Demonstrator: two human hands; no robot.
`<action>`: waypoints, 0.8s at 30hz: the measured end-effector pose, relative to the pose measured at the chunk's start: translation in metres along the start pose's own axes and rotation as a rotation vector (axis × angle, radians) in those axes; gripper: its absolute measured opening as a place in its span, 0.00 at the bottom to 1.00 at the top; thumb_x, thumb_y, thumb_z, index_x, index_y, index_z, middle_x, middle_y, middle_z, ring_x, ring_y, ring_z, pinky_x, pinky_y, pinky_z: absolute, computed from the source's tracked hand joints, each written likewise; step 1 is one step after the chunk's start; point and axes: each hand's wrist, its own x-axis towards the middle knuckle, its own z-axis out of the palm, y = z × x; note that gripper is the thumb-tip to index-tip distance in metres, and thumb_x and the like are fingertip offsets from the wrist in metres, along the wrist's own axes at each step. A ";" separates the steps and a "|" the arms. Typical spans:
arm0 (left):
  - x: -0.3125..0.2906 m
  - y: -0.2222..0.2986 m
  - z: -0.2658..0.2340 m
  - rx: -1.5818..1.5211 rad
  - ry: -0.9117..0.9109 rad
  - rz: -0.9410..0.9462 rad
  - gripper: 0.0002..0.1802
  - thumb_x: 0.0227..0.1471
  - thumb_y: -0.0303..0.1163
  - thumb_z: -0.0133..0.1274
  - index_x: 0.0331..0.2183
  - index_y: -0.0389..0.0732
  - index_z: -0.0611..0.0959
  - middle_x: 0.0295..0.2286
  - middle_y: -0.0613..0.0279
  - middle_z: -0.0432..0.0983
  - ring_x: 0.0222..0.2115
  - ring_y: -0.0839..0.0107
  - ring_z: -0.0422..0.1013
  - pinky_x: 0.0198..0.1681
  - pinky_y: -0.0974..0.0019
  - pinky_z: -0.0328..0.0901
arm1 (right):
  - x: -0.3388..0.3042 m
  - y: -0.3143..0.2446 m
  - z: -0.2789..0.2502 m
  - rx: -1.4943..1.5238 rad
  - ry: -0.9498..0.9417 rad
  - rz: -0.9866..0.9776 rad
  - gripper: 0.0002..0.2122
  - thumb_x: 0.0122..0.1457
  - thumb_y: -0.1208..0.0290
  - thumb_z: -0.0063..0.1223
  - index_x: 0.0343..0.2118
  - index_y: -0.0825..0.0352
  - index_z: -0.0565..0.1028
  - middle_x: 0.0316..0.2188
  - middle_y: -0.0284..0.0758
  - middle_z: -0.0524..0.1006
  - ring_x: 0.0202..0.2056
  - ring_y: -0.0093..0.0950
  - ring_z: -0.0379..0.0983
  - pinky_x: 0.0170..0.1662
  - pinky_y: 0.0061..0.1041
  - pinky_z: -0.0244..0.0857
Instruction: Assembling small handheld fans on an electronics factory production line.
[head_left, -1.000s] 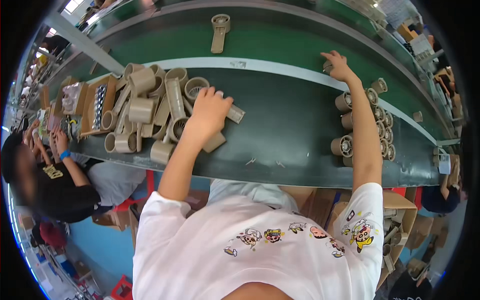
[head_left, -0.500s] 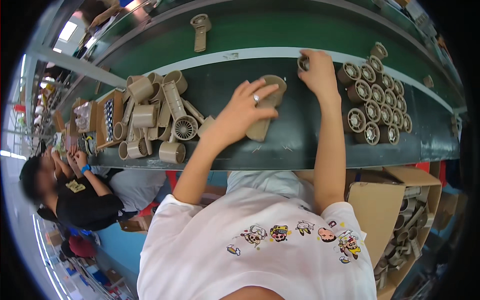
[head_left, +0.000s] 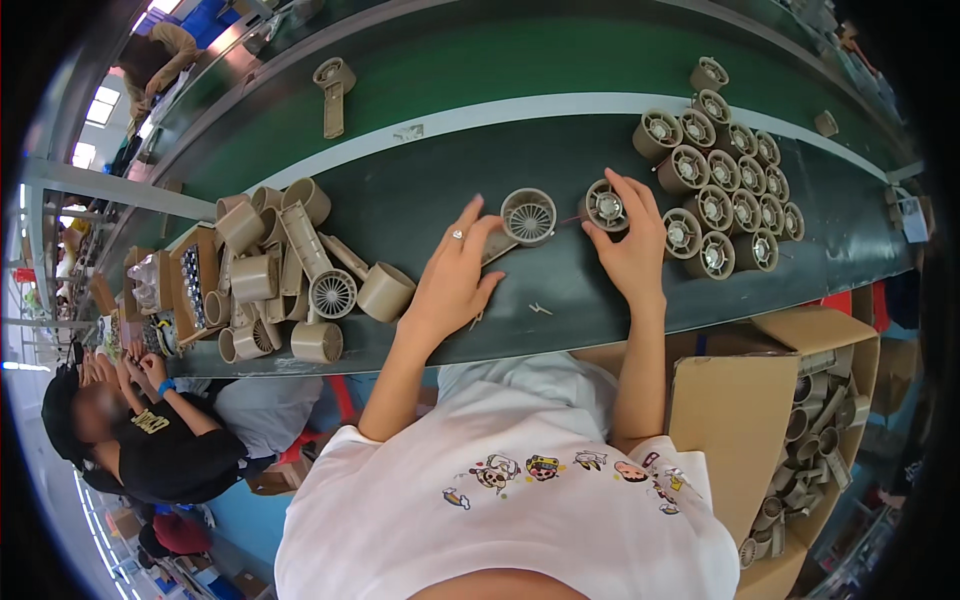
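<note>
A beige handheld-fan housing (head_left: 528, 217) lies on the dark work surface in front of me, its round end and inner grille facing up. My left hand (head_left: 450, 280), a ring on one finger, holds its handle between fingers and thumb; the palm hides part of the handle. Just to the right, my right hand (head_left: 635, 245) grips a round fan core (head_left: 605, 205) by its rim, fingers on the far side and thumb on the near side. A thin reddish wire runs from the core toward the housing; the two parts are apart.
Beige housings (head_left: 255, 277) lie piled at left beside a parts box (head_left: 198, 275). Several round fan cores (head_left: 715, 208) stand grouped at right. Another housing (head_left: 333, 95) lies on the green belt (head_left: 520, 60). A cardboard box (head_left: 730, 430) of beige parts stands below right. A co-worker (head_left: 170, 430) sits at left.
The housing under my left hand has turned, so its grille now shows. My right hand has drawn the fan core nearer to me, beside the housing. The whole view has shifted somewhat.
</note>
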 end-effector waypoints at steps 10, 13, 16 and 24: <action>0.006 -0.006 -0.009 -0.063 -0.071 -0.211 0.36 0.39 0.18 0.60 0.53 0.44 0.71 0.43 0.53 0.76 0.44 0.53 0.72 0.48 0.61 0.67 | 0.008 -0.027 -0.015 -0.031 0.045 -0.092 0.28 0.34 0.80 0.69 0.44 0.62 0.75 0.40 0.36 0.70 0.39 0.34 0.71 0.40 0.28 0.68; 0.009 -0.011 -0.011 -0.089 -0.110 -0.199 0.37 0.38 0.20 0.62 0.53 0.43 0.71 0.47 0.53 0.73 0.47 0.54 0.70 0.50 0.61 0.65 | 0.009 -0.028 -0.013 -0.008 0.010 -0.113 0.28 0.35 0.81 0.68 0.45 0.64 0.74 0.40 0.37 0.69 0.40 0.33 0.72 0.38 0.29 0.69; 0.015 -0.006 -0.010 -0.060 0.079 -0.034 0.38 0.37 0.25 0.64 0.53 0.45 0.71 0.49 0.51 0.71 0.46 0.51 0.68 0.48 0.57 0.64 | 0.014 -0.034 -0.018 0.005 -0.016 -0.151 0.31 0.32 0.81 0.70 0.47 0.62 0.75 0.42 0.37 0.74 0.40 0.33 0.73 0.40 0.28 0.70; 0.039 0.013 -0.004 -0.044 0.095 0.184 0.12 0.44 0.22 0.57 0.36 0.37 0.80 0.51 0.54 0.70 0.52 0.52 0.64 0.52 0.56 0.62 | 0.014 -0.047 -0.015 0.134 -0.093 -0.330 0.33 0.27 0.77 0.73 0.45 0.65 0.76 0.41 0.39 0.76 0.41 0.35 0.74 0.43 0.29 0.69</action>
